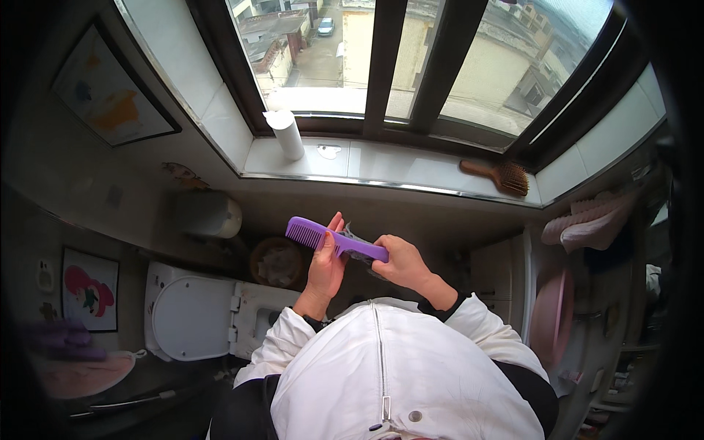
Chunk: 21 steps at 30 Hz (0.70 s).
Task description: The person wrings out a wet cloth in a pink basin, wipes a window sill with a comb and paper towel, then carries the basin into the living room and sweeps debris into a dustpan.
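Note:
A purple plastic comb (357, 246) is held level in front of my white jacket. My right hand (404, 261) is closed around its handle end. My left hand (327, 269) pinches the comb near the inner end of its teeth, thumb on top and fingers behind. A grey, wispy clump (360, 256), perhaps hair or thin film, shows along the handle between both hands. Part of it is hidden behind the comb, so I cannot tell what it is.
A white cylinder (287, 136) and a wooden paddle hairbrush (506, 177) lie along the tiled windowsill (379, 165). Below are a lined waste bin (276, 263) and a toilet with its lid down (192, 318). At right, a pink basin (551, 316) stands by folded pink towels (594, 220).

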Each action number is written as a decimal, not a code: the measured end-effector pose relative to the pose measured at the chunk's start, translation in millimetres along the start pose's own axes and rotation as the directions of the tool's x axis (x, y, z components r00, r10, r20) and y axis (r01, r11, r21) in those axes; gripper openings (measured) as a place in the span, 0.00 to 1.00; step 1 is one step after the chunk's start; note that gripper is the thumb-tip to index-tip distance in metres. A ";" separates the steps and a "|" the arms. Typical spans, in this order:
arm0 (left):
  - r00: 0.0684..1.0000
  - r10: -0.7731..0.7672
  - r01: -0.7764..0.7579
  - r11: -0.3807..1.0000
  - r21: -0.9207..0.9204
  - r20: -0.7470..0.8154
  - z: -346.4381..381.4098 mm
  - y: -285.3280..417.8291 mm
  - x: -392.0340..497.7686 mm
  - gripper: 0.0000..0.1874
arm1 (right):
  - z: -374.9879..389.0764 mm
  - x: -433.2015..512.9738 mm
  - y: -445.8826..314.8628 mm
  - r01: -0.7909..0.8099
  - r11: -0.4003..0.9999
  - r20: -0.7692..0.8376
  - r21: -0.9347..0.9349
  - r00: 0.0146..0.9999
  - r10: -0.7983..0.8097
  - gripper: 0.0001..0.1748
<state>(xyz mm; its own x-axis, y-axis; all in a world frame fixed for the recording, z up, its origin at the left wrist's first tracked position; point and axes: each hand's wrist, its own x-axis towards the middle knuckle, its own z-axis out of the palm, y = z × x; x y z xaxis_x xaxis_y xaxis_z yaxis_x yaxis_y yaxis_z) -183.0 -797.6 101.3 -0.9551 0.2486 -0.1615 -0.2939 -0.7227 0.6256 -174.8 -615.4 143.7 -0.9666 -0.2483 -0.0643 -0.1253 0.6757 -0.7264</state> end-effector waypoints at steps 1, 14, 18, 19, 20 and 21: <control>0.999 0.005 -0.005 1.000 -0.012 -0.032 -3.0 1.7 -4.0 0.27 | -6.6 5.2 -1.3 -0.056 0.998 0.056 0.030 0.997 0.054 0.16; 0.843 0.511 -0.435 0.832 0.343 -0.171 -28.6 102.1 62.4 0.12 | -125.7 72.4 56.7 -0.183 0.880 -0.471 -0.438 0.880 -0.051 0.20; 0.766 0.596 -0.331 0.688 0.647 -0.242 -34.6 111.2 114.3 0.21 | -96.4 102.2 100.1 -0.029 0.824 -0.381 -0.565 0.895 -0.230 0.39; 0.734 0.636 -0.350 0.654 0.671 -0.238 -35.2 108.4 128.6 0.24 | -87.7 108.7 106.7 0.003 0.818 -0.393 -0.575 0.876 -0.280 0.38; 0.705 0.660 -0.336 0.634 0.697 -0.260 -36.6 105.2 138.7 0.28 | -77.0 112.5 110.5 -0.005 0.819 -0.399 -0.574 0.875 -0.274 0.37; 0.694 0.686 -0.351 0.587 0.730 -0.218 -38.1 102.5 145.9 0.30 | -69.4 114.8 112.5 -0.050 0.828 -0.389 -0.559 0.897 -0.208 0.36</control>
<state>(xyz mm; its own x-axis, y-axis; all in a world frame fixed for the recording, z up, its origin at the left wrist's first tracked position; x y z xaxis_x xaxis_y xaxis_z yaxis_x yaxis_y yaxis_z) -353.9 -859.9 112.8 -0.8728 -0.4642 0.1509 0.1911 -0.0403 0.9807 -315.3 -519.7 102.1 -0.9283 -0.0936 0.3598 -0.1804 0.9597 -0.2156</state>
